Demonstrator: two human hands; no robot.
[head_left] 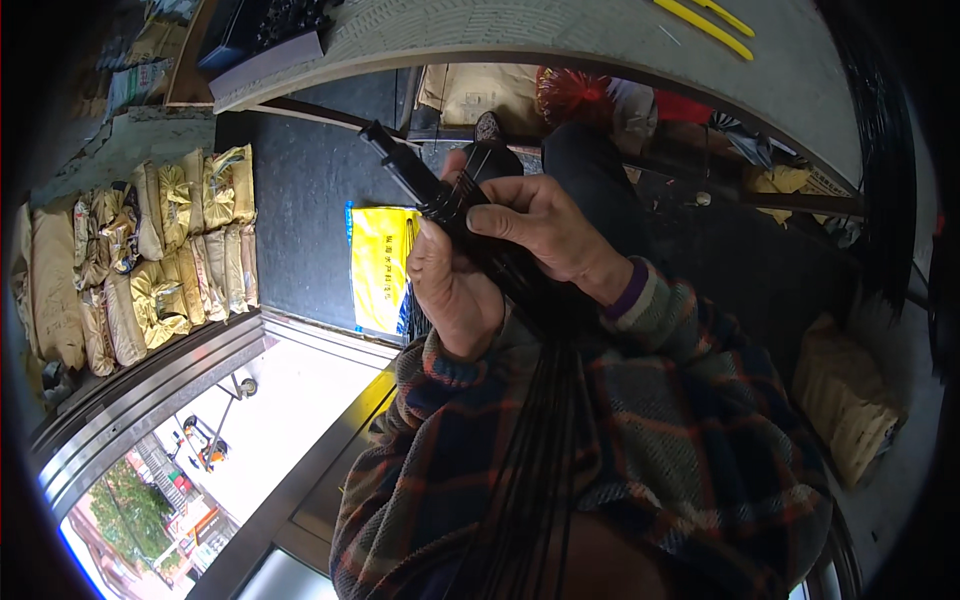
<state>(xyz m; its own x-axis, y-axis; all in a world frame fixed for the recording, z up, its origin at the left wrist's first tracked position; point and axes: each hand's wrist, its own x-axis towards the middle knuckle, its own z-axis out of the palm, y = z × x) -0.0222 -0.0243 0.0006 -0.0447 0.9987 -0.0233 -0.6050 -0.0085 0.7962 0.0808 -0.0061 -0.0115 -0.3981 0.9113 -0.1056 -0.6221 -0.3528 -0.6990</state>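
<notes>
A black bundle [455, 208] lies slantwise between my two hands. Its upper end is a narrow, stepped tip, and many long thin black strands [540, 430] trail from its lower end over my lap. My left hand [455, 290] supports the bundle from the left, with the thumb pressed along its side and the other fingers partly hidden behind. My right hand [545, 230] grips it from the right, thumb laid across it and fingers curled. A few thin strands stand out between the fingers of the right hand. What the bundle's dark inner part consists of is too dark to tell.
Ahead is a grey worktop [600, 35] with a yellow-handled tool [705, 28]. A yellow printed bag [382, 270] lies left of my hands. Wrapped brown packages [125, 260] are stacked at the left, near a bright doorway [300, 390]. More black strands [885, 160] hang at the right.
</notes>
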